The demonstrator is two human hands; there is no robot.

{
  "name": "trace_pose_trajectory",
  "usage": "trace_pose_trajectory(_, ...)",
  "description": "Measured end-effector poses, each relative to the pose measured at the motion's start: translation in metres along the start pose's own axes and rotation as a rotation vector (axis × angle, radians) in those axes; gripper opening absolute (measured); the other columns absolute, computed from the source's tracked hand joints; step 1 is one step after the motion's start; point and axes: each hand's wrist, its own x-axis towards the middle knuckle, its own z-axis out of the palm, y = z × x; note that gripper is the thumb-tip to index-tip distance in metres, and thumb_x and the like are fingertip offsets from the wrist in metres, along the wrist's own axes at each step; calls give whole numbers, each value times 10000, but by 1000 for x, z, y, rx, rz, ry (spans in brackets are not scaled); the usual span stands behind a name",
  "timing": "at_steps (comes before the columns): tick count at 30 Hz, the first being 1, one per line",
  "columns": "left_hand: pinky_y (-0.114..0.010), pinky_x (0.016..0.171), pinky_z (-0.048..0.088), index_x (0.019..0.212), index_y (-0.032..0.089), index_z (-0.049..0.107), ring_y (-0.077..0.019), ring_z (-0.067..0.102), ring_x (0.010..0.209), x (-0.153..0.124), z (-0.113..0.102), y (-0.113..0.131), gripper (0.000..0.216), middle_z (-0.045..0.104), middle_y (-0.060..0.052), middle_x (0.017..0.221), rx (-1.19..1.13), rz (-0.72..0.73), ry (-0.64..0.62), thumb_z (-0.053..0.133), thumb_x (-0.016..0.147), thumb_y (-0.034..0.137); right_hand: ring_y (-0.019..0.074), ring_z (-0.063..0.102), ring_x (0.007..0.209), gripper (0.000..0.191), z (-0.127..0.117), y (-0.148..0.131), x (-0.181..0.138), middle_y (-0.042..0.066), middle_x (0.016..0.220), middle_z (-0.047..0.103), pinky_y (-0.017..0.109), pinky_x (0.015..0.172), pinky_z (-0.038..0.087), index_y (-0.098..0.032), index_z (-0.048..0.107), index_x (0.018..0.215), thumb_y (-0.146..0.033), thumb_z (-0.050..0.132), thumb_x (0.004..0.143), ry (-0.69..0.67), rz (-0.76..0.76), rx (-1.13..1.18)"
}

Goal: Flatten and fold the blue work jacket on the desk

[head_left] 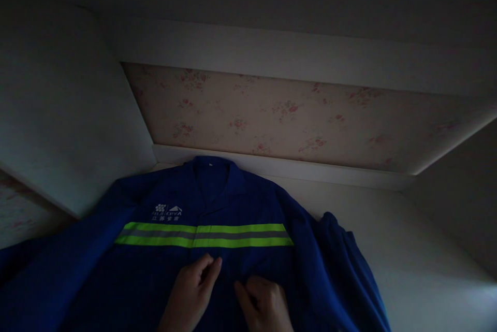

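A blue work jacket lies spread front-up on a white surface, collar toward the wall. A yellow-green and grey reflective stripe runs across its chest, with a white logo above it on the left. My left hand rests on the jacket front just below the stripe, fingers pinched at the centre placket. Beside it, my right hand has its fingers curled on the fabric at the same seam. Whether they hold a button is too dark to tell.
The white surface extends to the right of the jacket. A floral-papered wall panel with a white ledge stands behind the collar. A white panel rises at the left. The jacket's right sleeve lies bunched.
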Motion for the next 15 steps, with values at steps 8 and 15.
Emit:
trace_pose_trajectory(8,-241,571,326,647,231,480,-114,450,515,-1,-1,-2,429,455,64,547,-15,3,-12,442,908,569,50,388,451,507,1,1,1,-42,498,431,239,475,217,-175,390,522,-412,438,967,1,10,12)
trace_pose_trajectory(15,-243,533,311,634,230,472,-117,454,517,-2,-2,-1,428,468,55,551,-22,7,-13,437,908,557,57,398,464,490,-1,1,0,-38,513,449,238,489,232,-180,399,537,-407,434,970,-5,6,15)
